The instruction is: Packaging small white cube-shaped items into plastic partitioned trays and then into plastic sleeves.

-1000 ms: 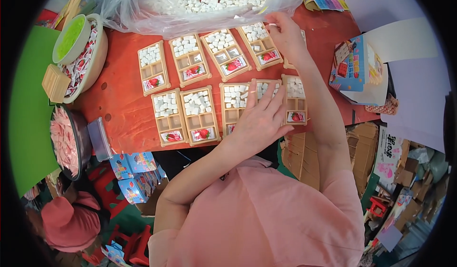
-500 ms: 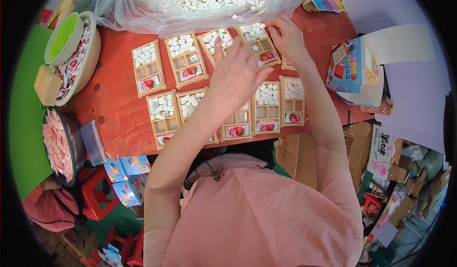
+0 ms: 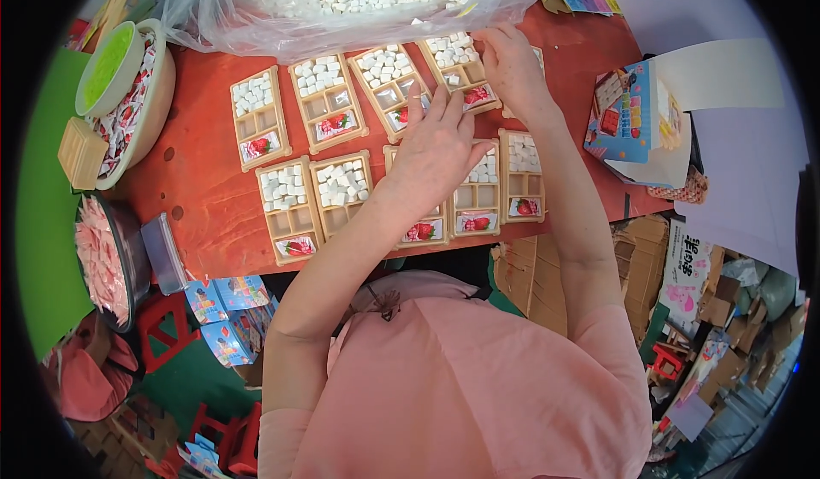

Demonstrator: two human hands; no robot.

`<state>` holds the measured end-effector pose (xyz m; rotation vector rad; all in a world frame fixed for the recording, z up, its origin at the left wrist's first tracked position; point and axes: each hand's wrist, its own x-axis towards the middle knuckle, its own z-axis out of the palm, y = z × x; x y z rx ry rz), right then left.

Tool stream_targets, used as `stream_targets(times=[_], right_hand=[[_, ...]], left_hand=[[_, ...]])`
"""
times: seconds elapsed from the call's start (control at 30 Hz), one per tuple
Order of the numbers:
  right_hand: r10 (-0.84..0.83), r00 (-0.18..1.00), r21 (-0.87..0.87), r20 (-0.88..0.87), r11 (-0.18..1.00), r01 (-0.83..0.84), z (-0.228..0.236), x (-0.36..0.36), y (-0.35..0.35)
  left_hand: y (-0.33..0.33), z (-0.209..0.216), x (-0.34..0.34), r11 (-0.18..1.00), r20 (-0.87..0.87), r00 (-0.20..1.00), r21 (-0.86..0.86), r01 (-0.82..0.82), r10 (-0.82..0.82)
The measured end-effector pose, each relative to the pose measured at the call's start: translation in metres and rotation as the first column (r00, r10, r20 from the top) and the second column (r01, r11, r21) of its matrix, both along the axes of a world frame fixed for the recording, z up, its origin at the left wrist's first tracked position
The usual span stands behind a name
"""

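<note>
Two rows of beige compartment trays lie on the red table, their large far sections filled with small white cubes like marshmallows [image 3: 319,76]. Strawberry-printed packets [image 3: 335,125] lie in the near sections of most trays. My left hand [image 3: 436,150] is open, fingers stretched over the gap between rows, their tips by the near ends of two far-row trays. My right hand [image 3: 515,73] is closed, its curled fingertips at the far right corner of a filled tray [image 3: 453,50]. Whatever it pinches is hidden. Another tray shows partly behind the right wrist.
A clear plastic bag [image 3: 248,17] heaped with white cubes spans the back. At left stand a large bowl [image 3: 162,103] of packets, a green-filled bowl [image 3: 109,69] and a dark tub [image 3: 107,257] of pink pieces. An open blue printed box [image 3: 619,120] stands at right.
My left hand has drawn back toward me, uncovering more of the third far-row tray. My right hand stays by the same tray corner. The trays appear slightly shifted left in view.
</note>
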<state>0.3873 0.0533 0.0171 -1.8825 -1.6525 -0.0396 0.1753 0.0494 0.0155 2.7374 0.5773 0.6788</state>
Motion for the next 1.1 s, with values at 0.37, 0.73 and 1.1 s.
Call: stream_targets(times=[0.37, 0.73, 1.1], right_hand=[[0.031, 0.997, 0.020, 0.069, 0.999, -0.032, -0.008, -0.006, -0.007], [0.089, 0.995, -0.248, 0.049, 0.966, -0.074, 0.015, -0.040, -0.021], [0.124, 0.920, -0.136, -0.372, 0.973, -0.186, 0.014, -0.086, 0.020]], left_hand=[[-0.001, 0.000, -0.002, 1.000, -0.043, 0.999, 0.005, 0.018, -0.018], [-0.016, 0.016, -0.028, 1.000, -0.060, 0.998, -0.029, 0.008, -0.010], [-0.035, 0.031, -0.158, 0.966, 0.105, 0.967, -0.143, -0.215, 0.231]])
